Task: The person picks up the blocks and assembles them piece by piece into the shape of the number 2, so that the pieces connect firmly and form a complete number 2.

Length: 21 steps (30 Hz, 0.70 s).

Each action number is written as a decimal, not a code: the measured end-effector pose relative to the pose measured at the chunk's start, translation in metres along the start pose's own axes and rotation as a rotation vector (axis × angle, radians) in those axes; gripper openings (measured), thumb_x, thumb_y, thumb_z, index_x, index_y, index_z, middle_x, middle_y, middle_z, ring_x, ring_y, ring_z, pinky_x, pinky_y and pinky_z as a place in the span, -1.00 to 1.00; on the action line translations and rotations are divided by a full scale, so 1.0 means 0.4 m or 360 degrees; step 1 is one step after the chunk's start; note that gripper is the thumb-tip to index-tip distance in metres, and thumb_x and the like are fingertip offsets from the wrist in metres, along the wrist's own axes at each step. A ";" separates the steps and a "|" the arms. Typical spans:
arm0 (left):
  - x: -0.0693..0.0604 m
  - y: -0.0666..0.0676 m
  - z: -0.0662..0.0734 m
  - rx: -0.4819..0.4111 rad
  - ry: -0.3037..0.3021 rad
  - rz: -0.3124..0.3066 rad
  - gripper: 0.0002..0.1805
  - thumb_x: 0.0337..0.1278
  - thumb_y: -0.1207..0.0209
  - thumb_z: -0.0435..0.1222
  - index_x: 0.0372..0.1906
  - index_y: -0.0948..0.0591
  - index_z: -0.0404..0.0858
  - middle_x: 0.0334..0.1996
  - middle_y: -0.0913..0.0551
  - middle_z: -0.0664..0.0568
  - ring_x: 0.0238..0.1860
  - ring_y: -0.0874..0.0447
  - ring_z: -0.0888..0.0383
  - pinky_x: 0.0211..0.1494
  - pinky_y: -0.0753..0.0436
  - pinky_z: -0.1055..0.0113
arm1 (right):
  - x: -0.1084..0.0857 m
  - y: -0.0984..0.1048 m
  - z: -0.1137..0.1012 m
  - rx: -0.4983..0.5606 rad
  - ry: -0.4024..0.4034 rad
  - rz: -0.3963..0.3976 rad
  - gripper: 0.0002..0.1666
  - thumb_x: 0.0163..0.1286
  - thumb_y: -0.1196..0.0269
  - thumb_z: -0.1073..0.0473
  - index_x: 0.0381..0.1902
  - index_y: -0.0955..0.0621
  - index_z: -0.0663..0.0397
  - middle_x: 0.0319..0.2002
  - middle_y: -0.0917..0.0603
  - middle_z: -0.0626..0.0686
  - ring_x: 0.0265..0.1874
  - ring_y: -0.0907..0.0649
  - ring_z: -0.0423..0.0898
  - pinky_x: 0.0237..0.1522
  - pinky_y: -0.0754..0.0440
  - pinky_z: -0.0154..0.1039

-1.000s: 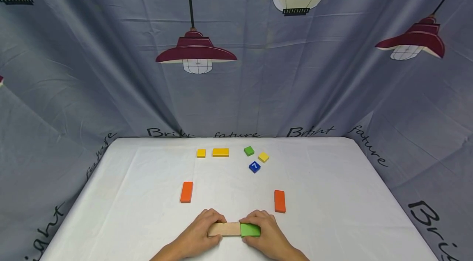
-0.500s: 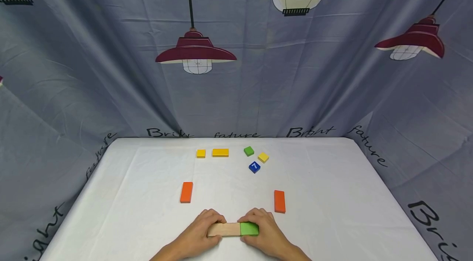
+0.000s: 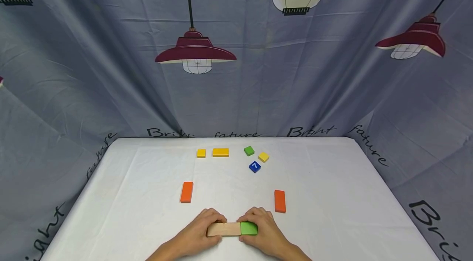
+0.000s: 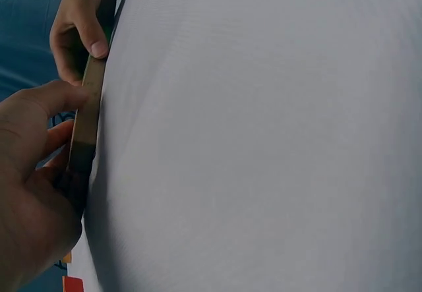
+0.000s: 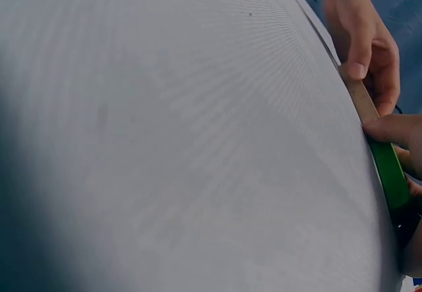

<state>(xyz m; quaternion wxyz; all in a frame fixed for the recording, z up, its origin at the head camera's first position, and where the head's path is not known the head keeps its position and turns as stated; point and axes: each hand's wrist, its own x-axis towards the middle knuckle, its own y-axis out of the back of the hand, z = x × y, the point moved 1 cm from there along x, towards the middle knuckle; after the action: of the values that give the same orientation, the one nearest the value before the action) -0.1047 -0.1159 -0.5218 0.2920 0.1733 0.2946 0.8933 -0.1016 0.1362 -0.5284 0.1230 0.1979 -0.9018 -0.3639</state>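
Note:
Near the front of the white table, my left hand point(image 3: 199, 231) grips a plain wooden block point(image 3: 227, 229), thumb on the near side and fingers on the far side. My right hand point(image 3: 267, 232) grips a green block point(image 3: 249, 228) the same way, its palm hiding the right end. The two blocks lie in line, with their ends touching. In the left wrist view the wooden block point(image 4: 86, 124) runs between both hands. The right wrist view shows the long side of the green block point(image 5: 389, 173) under my right thumb.
Orange blocks lie beyond my hands, one at left point(image 3: 186, 192) and one at right point(image 3: 279, 201). Farther back are a small yellow block point(image 3: 201, 153), a longer yellow block point(image 3: 220, 152), a green block point(image 3: 249, 151), another yellow block point(image 3: 263, 157) and a blue block marked 7 point(image 3: 254, 167).
My right hand has shifted slightly left along the green block, so a little less of it shows. The left hand and the other blocks have stayed in place.

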 end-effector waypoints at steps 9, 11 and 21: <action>0.011 0.115 -0.038 -0.0037 0.0121 0.0256 -0.55 0.23 -0.33 -0.31 0.20 -0.55 -0.27 0.05 -0.61 0.01 0.02 -0.58 0.03 0.09 -0.59 0.21 | 0.000 0.003 -0.003 0.0000 -0.0074 -0.0033 -0.64 0.08 -0.54 -0.06 -0.13 -0.74 -0.27 -0.23 -0.51 -0.36 -0.21 -0.41 -0.29 -0.17 -0.32 -0.22; 0.013 0.147 -0.052 0.0010 0.0130 0.0350 -0.53 0.17 -0.36 -0.37 0.20 -0.56 -0.30 0.07 -0.61 0.00 0.03 -0.59 -0.02 0.11 -0.59 0.16 | -0.001 0.004 -0.002 0.0013 -0.0072 -0.0027 -0.64 0.08 -0.54 -0.05 -0.13 -0.74 -0.27 -0.23 -0.51 -0.36 -0.21 -0.41 -0.29 -0.18 -0.32 -0.23; -0.008 0.254 -0.131 0.0089 0.0356 0.0343 -0.27 0.07 -0.45 -0.22 0.35 -0.45 -0.28 0.27 -0.46 -0.01 0.26 -0.44 -0.10 0.30 -0.42 -0.07 | 0.001 0.002 -0.003 0.0040 -0.0090 -0.0043 -0.63 0.07 -0.55 -0.05 -0.12 -0.74 -0.28 -0.23 -0.51 -0.37 -0.20 -0.41 -0.29 -0.18 -0.32 -0.23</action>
<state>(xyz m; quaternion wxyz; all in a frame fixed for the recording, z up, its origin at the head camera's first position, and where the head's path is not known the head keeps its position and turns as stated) -0.1702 -0.2068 -0.4985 0.1548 0.1114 0.3296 0.9247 -0.1017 0.1358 -0.5270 0.0900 0.2012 -0.9067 -0.3597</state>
